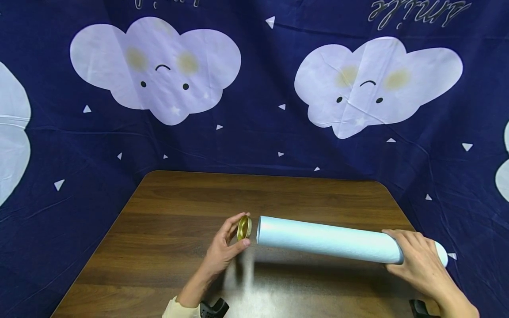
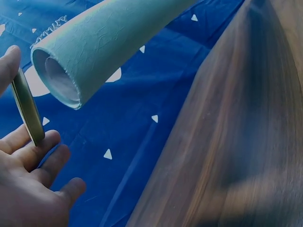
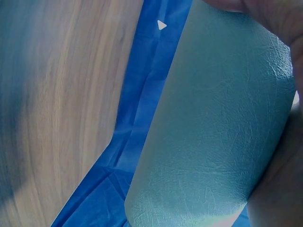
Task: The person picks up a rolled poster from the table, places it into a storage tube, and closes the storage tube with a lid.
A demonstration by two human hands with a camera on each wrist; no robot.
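My left hand (image 1: 223,247) pinches a round gold metal lid (image 1: 244,228) by its rim, between thumb and fingers. In the left wrist view the lid (image 2: 27,106) appears edge-on beside the tube's mouth. A long pale blue cardboard tube (image 1: 326,238) lies across the air above the table, its open end a short gap to the right of the lid. Rolled white material (image 2: 60,78) shows inside that open end. Near the tube's far right end my right hand (image 1: 421,260) grips it from above. The tube's textured side (image 3: 213,118) fills much of the right wrist view.
Below both hands is a brown wooden table (image 1: 179,198) with rounded back corners. A dark blue cloth (image 1: 262,88) printed with white clouds and small triangles hangs behind it and down its sides. Black straps with devices (image 1: 214,308) sit at the wrists.
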